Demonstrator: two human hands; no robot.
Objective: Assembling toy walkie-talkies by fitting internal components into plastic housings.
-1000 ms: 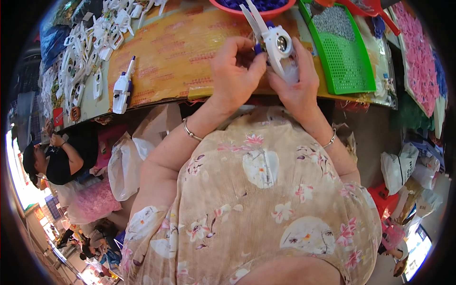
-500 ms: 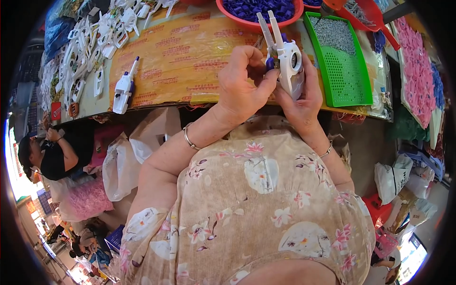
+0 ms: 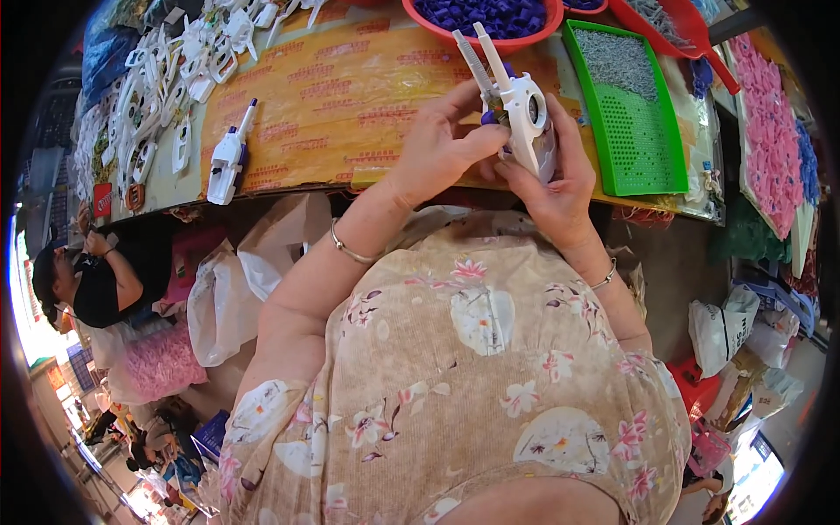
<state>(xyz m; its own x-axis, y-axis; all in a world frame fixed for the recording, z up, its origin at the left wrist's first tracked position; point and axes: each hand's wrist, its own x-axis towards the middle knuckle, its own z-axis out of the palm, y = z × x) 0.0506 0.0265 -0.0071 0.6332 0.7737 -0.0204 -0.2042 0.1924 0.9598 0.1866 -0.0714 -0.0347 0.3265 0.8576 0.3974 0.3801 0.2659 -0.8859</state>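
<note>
Above the table's near edge I hold a white plastic casing with a dark round window and two long prongs pointing up and away. My right hand is closed round its right side and lower end, thumb in front. On the other side my left hand is closed, thumb and fingers pressed at the casing beside a small purple part. Its fingertips are partly hidden. To the left, a similar white and purple piece with a thin purple-tipped rod lies on the table.
White plastic parts pile up at the far left. A red bowl of purple pieces stands at the back. Right of my hands are a green tray holding small silvery screws and a red scoop. Another person sits at left.
The casing has tilted slightly, its prongs swinging left. My left hand has moved a little lower and its thumb and fingers have closed in nearer the casing.
</note>
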